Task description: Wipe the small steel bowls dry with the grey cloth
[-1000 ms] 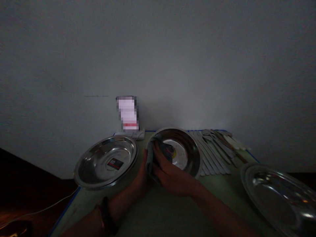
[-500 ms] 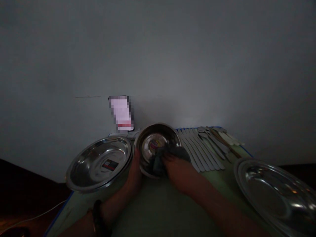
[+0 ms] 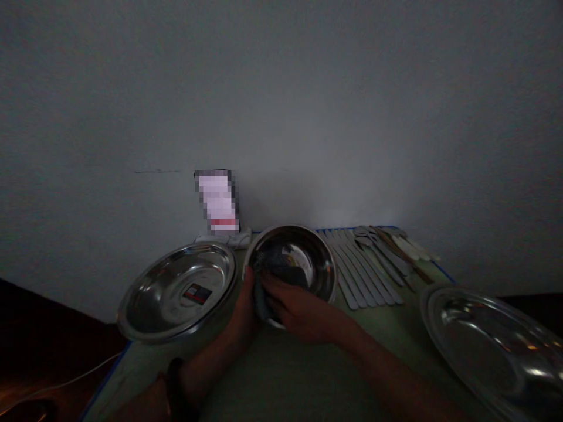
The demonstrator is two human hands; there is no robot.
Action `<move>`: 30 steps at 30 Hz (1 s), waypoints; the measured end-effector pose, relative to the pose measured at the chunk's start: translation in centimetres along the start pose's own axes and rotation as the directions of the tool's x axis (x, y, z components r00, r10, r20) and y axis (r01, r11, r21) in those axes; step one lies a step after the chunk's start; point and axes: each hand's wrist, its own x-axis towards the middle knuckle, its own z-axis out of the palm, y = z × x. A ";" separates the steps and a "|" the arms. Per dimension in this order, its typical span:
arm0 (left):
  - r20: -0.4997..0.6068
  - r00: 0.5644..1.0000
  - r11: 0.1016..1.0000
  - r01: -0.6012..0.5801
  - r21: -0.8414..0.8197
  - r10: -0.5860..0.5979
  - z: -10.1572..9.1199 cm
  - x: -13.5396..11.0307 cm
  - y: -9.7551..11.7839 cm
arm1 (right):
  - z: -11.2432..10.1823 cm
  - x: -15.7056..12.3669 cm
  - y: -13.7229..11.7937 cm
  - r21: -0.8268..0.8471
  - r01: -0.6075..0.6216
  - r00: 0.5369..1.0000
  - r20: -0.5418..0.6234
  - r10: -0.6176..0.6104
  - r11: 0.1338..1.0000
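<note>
A round stainless steel bowl (image 3: 324, 266) is tilted towards me at the middle of the table. My left hand (image 3: 245, 308) grips its left side, thumb along the rim and the other fingers hidden behind. Inside the bowl, my right hand (image 3: 299, 308) presses a dark grey cloth (image 3: 281, 266) against the near left wall; part of the cloth hangs over the near rim. A colourful sticker on the bowl's bottom is mostly covered by the cloth.
Shallow steel basins (image 3: 153, 293) stand left, the top one with a dark label. Several knives (image 3: 360, 275), spoons (image 3: 365, 240) and other cutlery lie right. Steel dishes (image 3: 484, 346) are at the near right. A lit phone (image 3: 217, 199) leans on the wall behind.
My right hand has moved the cloth from the bowl's right side to its left near side. The bowl has shifted slightly right and turned, with my left hand still on it.
</note>
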 end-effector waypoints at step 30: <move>0.068 0.992 0.960 0.116 -0.256 -0.101 0.0 0.9 -0.4 | -0.3 0.5 2.1 -0.380 0.029 0.999 -0.006 -0.034 0.925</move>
